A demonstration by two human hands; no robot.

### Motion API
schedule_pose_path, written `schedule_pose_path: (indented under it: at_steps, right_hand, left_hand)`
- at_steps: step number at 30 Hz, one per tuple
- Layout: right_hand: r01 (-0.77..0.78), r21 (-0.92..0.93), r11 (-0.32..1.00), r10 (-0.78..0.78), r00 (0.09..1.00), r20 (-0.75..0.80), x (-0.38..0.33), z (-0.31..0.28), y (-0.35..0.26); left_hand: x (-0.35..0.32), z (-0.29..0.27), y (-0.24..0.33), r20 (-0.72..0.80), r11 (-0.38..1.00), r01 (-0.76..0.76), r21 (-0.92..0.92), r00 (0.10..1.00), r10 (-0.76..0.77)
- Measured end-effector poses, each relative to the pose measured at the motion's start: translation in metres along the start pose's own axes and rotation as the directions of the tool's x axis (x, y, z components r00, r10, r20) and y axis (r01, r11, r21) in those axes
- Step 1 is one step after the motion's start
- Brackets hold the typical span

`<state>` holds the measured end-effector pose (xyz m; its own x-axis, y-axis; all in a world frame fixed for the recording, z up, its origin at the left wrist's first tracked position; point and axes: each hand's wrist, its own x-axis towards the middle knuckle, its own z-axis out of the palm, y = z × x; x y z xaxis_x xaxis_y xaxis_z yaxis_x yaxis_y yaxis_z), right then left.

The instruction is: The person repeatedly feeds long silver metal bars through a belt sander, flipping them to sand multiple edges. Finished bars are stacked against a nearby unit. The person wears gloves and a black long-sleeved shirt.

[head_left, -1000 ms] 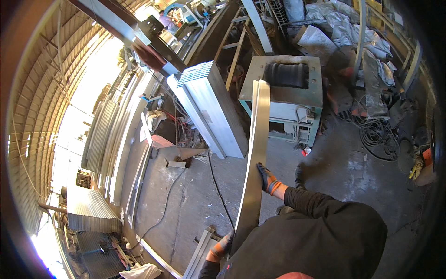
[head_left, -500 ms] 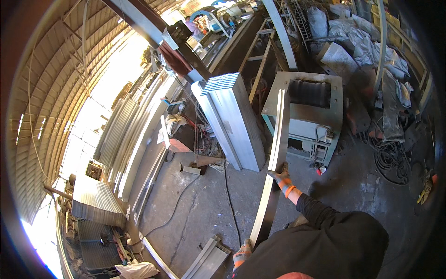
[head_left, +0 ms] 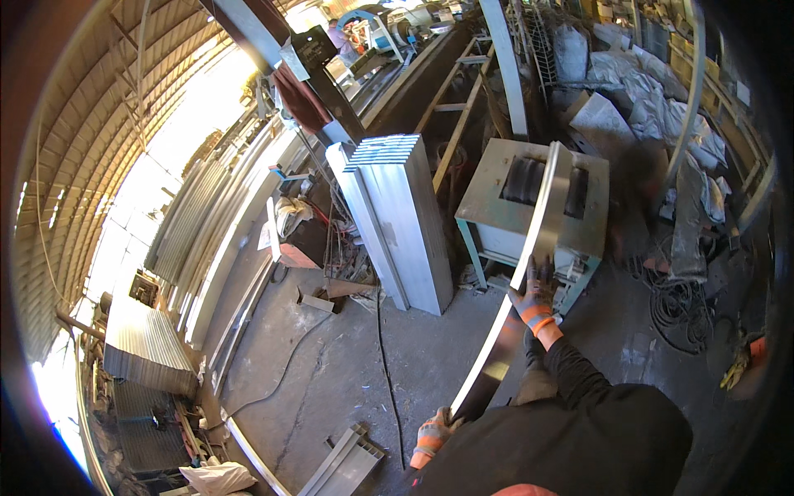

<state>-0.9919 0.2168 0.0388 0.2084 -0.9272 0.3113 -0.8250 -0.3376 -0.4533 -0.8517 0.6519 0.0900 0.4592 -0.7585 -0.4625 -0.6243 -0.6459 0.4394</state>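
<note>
A long metal profile (head_left: 547, 223) slants up in front of me, its narrow edge bright with light. My left hand (head_left: 435, 435), in a grey and orange glove, is closed around its lower end beside my body. Farther up, my right hand (head_left: 536, 296), gloved alike, holds the profile with the thumb at the bright edge and the fingers stretched along its face. The upper end overlaps a grey-green machine (head_left: 480, 194) with a black ribbed roller. To its left stands a tall stack of similar profiles (head_left: 405, 231).
Short profile pieces (head_left: 341, 469) lie on the floor near my left hand. A black cable (head_left: 386, 364) crosses the concrete. More stacked metal lengths (head_left: 149, 343) stand at left. Coiled hoses (head_left: 682, 302) lie at right. A person (head_left: 341, 41) is far back.
The profile's upper end has swung right across the machine. My right hand has moved right and slightly up with it, its fingers now pointing upward. The view has shifted a little.
</note>
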Motion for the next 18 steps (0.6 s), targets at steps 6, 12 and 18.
schedule_pose_path:
  at_steps: [6,12,18]
  right_hand:
    - [0.080,-0.030,0.996,-0.078,0.995,0.062,0.185,0.047,0.045]
    - [0.001,-0.068,0.998,0.006,0.995,0.096,0.387,0.115,0.135]
    - [0.109,-0.290,0.951,-0.085,0.992,0.097,0.564,0.168,0.233]
  left_hand:
    - [0.167,-0.023,0.103,0.156,0.988,-0.037,-0.148,0.986,0.060]
    - [0.373,-0.001,0.225,0.198,0.948,-0.067,-0.312,0.971,0.134]
    - [0.525,0.037,0.327,0.284,0.793,0.028,-0.608,0.941,0.184]
